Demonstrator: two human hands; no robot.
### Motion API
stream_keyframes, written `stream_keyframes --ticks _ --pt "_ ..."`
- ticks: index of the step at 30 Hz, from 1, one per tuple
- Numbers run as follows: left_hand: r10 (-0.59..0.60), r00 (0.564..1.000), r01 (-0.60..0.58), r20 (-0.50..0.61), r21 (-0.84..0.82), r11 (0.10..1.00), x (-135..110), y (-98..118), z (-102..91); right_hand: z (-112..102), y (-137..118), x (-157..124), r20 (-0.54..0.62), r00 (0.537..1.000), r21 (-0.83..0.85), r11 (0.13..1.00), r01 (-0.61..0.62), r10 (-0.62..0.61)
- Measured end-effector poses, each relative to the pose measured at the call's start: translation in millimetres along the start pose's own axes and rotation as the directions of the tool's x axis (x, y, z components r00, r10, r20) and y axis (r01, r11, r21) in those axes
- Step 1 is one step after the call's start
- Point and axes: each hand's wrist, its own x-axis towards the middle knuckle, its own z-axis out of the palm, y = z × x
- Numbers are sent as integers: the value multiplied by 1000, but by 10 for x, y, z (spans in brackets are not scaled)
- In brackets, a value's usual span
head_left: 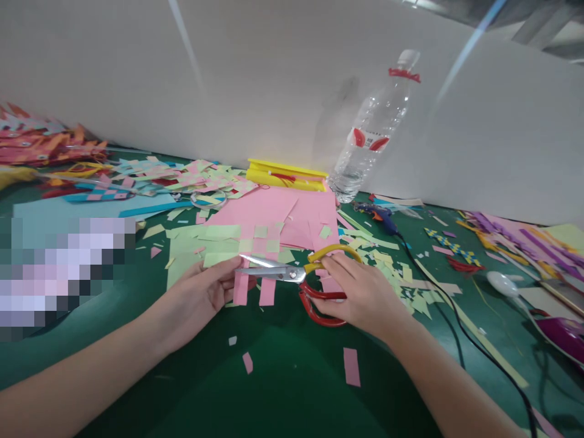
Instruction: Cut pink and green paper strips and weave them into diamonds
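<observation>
Middle of the frame, over the dark green worktop (292, 389), there's a thin pink-and-pale-green woven paper piece (260, 246). Probably feather-light, floppy and easy to crease, so the woven middle seems a safer hold than those dangling pink strips (267, 294). The left hand (205, 295) has its grip pinched on the lower left edge. The right hand's (365, 289) grip is wrapped round the steel-bladed scissors with yellow-and-red loops (294, 274), blades slightly parted across the strips.
</observation>
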Motion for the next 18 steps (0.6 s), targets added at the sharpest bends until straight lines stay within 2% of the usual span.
stream_keyframes --ticks 10,13,15,18 --pt "38 998 -38 -48 -17 999 11 -5 -2 -9 37 -15 32 999 -11 1000 25 -25" --pt "59 998 -59 -25 9 998 7 23 5 -6 42 -30 28 999 1 1000 25 -25" --pt "70 997 -70 -13 30 997 4 46 5 -3 37 -36 34 999 22 1000 3 -4" --pt "83 996 -81 -45 33 996 11 64 -9 -6 20 -23 63 994 106 990 -92 86"
